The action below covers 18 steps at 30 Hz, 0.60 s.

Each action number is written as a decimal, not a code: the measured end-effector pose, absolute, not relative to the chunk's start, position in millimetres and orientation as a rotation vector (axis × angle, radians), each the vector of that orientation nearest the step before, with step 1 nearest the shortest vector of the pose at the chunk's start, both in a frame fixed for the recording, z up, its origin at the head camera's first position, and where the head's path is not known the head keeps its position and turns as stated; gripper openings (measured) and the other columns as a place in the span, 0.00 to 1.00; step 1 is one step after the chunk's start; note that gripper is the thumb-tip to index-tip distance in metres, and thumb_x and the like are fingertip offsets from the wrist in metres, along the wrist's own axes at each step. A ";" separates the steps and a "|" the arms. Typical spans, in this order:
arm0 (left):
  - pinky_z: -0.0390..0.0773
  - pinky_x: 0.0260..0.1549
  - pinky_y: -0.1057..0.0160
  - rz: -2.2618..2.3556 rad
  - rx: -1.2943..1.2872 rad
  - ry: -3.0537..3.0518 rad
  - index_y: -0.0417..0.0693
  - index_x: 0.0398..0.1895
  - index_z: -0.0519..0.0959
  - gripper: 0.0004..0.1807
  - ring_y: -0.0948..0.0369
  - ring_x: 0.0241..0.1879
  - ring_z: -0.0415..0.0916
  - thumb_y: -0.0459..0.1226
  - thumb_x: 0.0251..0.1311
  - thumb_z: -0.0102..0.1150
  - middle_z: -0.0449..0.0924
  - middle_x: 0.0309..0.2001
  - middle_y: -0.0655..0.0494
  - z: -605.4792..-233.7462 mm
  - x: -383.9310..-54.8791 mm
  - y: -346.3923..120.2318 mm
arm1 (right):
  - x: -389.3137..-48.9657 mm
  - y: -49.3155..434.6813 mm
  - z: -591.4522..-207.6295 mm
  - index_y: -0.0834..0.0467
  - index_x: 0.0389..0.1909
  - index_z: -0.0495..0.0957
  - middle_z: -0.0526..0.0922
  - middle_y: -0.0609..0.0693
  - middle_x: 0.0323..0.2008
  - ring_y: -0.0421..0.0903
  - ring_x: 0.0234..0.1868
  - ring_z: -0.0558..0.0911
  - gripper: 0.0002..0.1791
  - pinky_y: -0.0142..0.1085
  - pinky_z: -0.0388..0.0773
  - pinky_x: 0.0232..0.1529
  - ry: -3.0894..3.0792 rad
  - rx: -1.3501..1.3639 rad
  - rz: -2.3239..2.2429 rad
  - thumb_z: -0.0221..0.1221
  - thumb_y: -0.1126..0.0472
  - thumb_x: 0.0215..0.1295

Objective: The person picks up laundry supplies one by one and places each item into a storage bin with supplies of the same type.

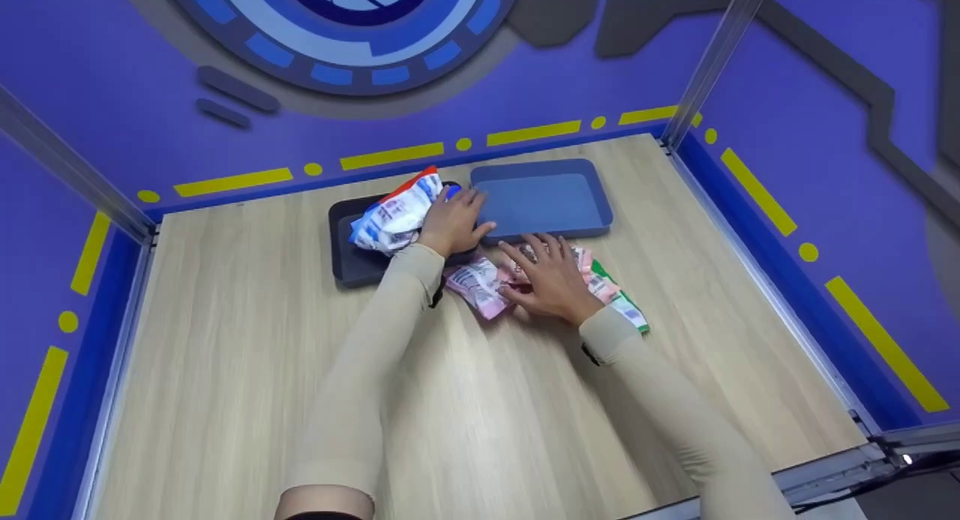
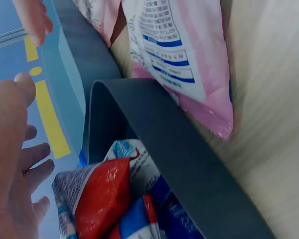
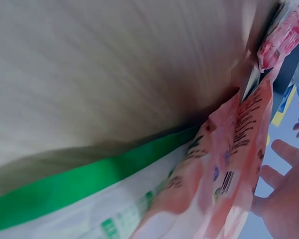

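Observation:
My left hand (image 1: 452, 223) hovers over the right end of a black tray (image 1: 340, 253), fingers loosely spread. Beside it in that tray lies a white, blue and red snack bag (image 1: 401, 214); the left wrist view shows red, white and blue bags (image 2: 107, 191) inside the tray wall. My right hand (image 1: 553, 280) is spread over a cluster of bags on the table, its fingers straight and gripping nothing. Under and around it are a pink-purple bag (image 1: 480, 286), peach-pink bags (image 3: 199, 174) and a green-and-white bag (image 3: 104, 174), partly covered by the hand.
A blue-grey tray (image 1: 544, 197) stands behind the right hand, next to the black tray. Wood-grain tabletop (image 1: 247, 355) stretches in front. Blue panels with yellow dashes (image 1: 390, 156) wall in the back and both sides.

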<state>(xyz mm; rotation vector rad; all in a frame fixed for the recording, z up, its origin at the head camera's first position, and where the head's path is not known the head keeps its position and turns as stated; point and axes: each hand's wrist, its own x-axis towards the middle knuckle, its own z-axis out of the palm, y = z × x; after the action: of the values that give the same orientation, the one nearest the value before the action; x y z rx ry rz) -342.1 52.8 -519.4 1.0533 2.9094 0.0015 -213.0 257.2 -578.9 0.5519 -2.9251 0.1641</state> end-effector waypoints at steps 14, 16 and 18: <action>0.43 0.78 0.45 -0.131 0.964 2.884 0.47 0.81 0.58 0.38 0.51 0.78 0.54 0.60 0.79 0.37 0.58 0.79 0.47 -540.6 -353.9 66.3 | -203.5 275.3 -581.9 0.37 0.81 0.56 0.60 0.58 0.77 0.64 0.75 0.57 0.48 0.67 0.49 0.73 -2.977 0.464 0.181 0.51 0.22 0.64; 0.43 0.78 0.45 -0.147 0.957 2.878 0.47 0.81 0.58 0.38 0.51 0.79 0.53 0.59 0.79 0.37 0.57 0.79 0.47 -540.3 -354.6 67.5 | -202.2 277.2 -581.5 0.38 0.81 0.56 0.60 0.58 0.77 0.64 0.75 0.58 0.48 0.67 0.51 0.73 -2.982 0.456 0.156 0.49 0.21 0.64; 0.42 0.78 0.45 -0.174 0.952 2.869 0.47 0.82 0.57 0.38 0.51 0.79 0.53 0.60 0.79 0.36 0.56 0.80 0.47 -539.8 -355.1 68.3 | -200.8 278.9 -581.0 0.38 0.81 0.56 0.60 0.58 0.77 0.64 0.76 0.57 0.48 0.67 0.51 0.73 -2.988 0.444 0.144 0.48 0.21 0.64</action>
<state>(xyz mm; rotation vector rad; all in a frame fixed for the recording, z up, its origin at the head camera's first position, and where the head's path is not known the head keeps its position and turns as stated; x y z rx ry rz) -355.1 68.3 -539.8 0.9519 2.8694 -0.1741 -200.8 278.9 -581.0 0.4440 -2.9876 0.1442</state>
